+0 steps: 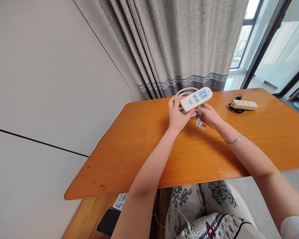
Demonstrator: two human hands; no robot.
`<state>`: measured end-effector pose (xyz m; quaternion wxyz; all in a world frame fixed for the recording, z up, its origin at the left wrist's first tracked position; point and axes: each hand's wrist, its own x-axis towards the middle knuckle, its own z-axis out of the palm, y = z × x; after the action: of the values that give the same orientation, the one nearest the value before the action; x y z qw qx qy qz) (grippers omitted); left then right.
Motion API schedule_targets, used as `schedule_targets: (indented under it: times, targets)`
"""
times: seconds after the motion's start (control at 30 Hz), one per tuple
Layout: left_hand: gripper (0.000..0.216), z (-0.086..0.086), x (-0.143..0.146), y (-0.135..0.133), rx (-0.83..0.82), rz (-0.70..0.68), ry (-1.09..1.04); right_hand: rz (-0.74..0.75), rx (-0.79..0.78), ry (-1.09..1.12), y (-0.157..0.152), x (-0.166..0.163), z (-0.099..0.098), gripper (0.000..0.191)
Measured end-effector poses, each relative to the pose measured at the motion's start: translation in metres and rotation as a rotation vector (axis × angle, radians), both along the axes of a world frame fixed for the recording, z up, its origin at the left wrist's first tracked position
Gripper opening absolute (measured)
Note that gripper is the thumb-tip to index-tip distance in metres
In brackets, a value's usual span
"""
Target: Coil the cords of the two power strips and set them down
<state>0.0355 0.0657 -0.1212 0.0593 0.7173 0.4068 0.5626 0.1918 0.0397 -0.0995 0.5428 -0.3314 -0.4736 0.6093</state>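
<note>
A white power strip (196,99) with pale blue socket faces is held up over the table, tilted with its right end higher. My left hand (177,113) is closed around its left end, thumb along the lower edge. Behind and under the strip lies its white cord (186,90), wound in loops. My right hand (209,115) is closed on the looped cord just below the strip; some of its fingers are hidden. From the bundle hangs the white plug (200,124), prongs pointing down and right.
On the wooden table (129,149), a second, cream power strip (244,105) lies at the right with its black cord (236,109). A grey curtain (189,43) hangs behind the far edge. A black phone (109,221) rests on a lower surface at the left.
</note>
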Motion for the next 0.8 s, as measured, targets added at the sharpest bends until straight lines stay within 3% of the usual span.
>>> schedule_targets:
  times: [0.13, 0.23, 0.37, 0.43, 0.5, 0.57, 0.8]
  targets:
    - [0.06, 0.001, 0.004, -0.005, 0.015, -0.081, 0.006, -0.009, -0.026, 0.026, 0.002, 0.006, 0.002, 0.025]
    - [0.064, 0.007, 0.004, -0.004, -0.11, -0.171, -0.169, -0.078, -0.038, -0.034, 0.007, 0.011, 0.001, 0.034]
    - [0.052, 0.027, -0.01, 0.001, -0.579, -0.298, -0.633, -0.035, -0.065, -0.108, 0.009, 0.017, -0.001, 0.027]
    - [0.048, 0.038, -0.018, 0.001, -0.848, -0.382, -0.706, 0.026, -0.054, -0.166, 0.008, 0.017, 0.001, 0.022]
    - [0.045, 0.045, -0.022, -0.002, -1.01, -0.436, -0.719, 0.08, -0.049, -0.219, 0.005, 0.018, 0.003, 0.019]
    - [0.041, 0.049, -0.021, -0.006, -1.048, -0.447, -0.762, 0.093, -0.063, -0.253, 0.003, 0.018, 0.005, 0.02]
    - [0.038, 0.047, 0.0, -0.012, -0.938, -0.425, -1.036, 0.016, -0.066, -0.231, 0.003, 0.019, 0.003, 0.024]
